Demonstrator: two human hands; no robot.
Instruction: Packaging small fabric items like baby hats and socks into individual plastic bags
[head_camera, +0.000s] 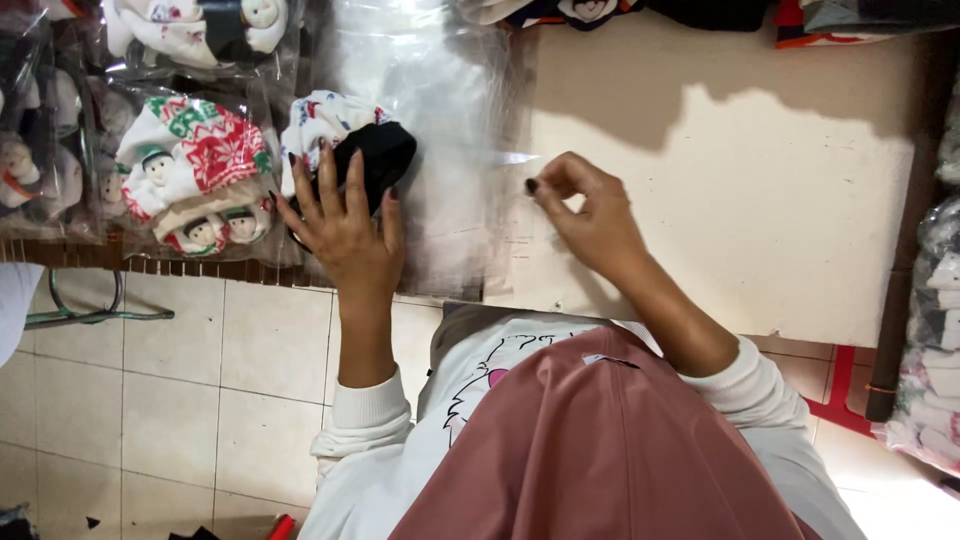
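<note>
A clear bag (440, 150) lies flat on the pale table (760, 200), its open edge toward the right. Inside its left part sits a folded cloth item (345, 145), white with a coloured print and a black part. Left of it, a sealed packet (195, 170) holds knitted goods in white, red and green with small snowman faces; another such packet (200, 30) lies above it at the table's far edge, and more wrapped packets (40, 140) are stacked at the far left. A heap of wrapped goods (935, 340) stands at the right edge, off the table.

The left hand (345, 230) lies flat on the bag over the cloth item, fingers spread and straight, pressing rather than gripping. The right hand (590, 215) rests near the bag's right edge, thumb and forefinger pinched together; they seem to hold the thin film or a strip at that edge, though the glare makes this hard to tell. The other fingers are curled in.
</note>
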